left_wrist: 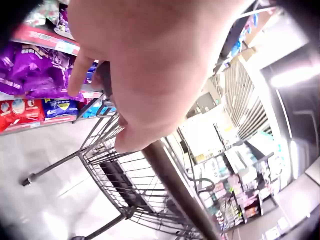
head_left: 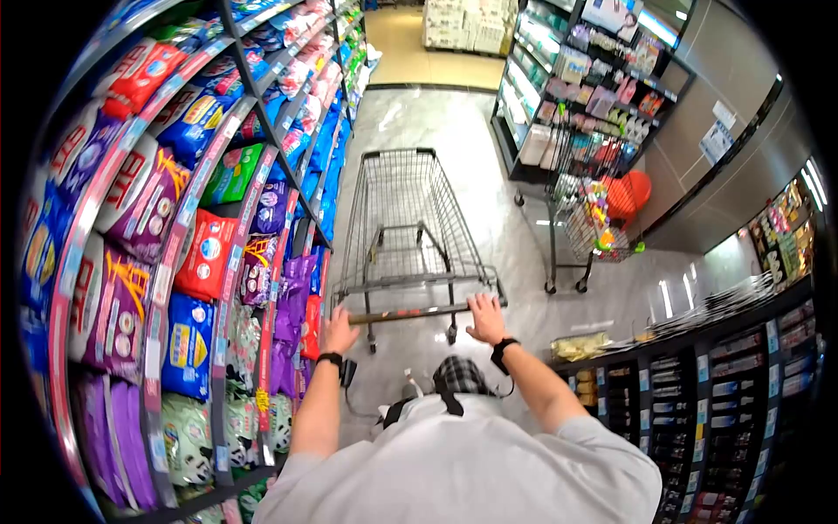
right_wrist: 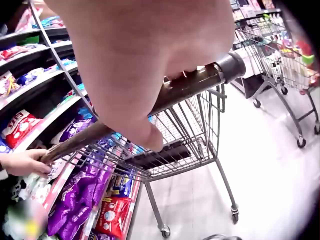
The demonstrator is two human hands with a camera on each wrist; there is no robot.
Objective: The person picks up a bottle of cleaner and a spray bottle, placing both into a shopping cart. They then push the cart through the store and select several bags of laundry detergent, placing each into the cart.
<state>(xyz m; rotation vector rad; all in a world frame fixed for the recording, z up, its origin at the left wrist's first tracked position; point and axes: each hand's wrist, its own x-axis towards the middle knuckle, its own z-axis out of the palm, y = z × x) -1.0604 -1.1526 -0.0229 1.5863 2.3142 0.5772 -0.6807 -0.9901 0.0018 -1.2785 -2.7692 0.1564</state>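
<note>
A wire shopping cart (head_left: 410,196) stands directly in front of the person, and its basket holds no goods. My left hand (head_left: 341,332) grips the left end of the dark handle bar (head_left: 406,313). In the left wrist view the thumb of the left hand (left_wrist: 145,85) comes round below the bar, while one finger sticks out apart. Near the other end of the bar, the right hand (head_left: 485,318) holds on from above. The right wrist view shows the right hand (right_wrist: 135,75) with its thumb below the bar and fingertips curled over it.
Shelves of bagged goods (head_left: 209,253) line the left side close to the cart. A second cart (head_left: 580,218) with colourful items stands ahead on the right, beside a display rack (head_left: 602,96). Low shelving (head_left: 690,384) runs along the near right. Shiny floor (head_left: 471,131) stretches ahead.
</note>
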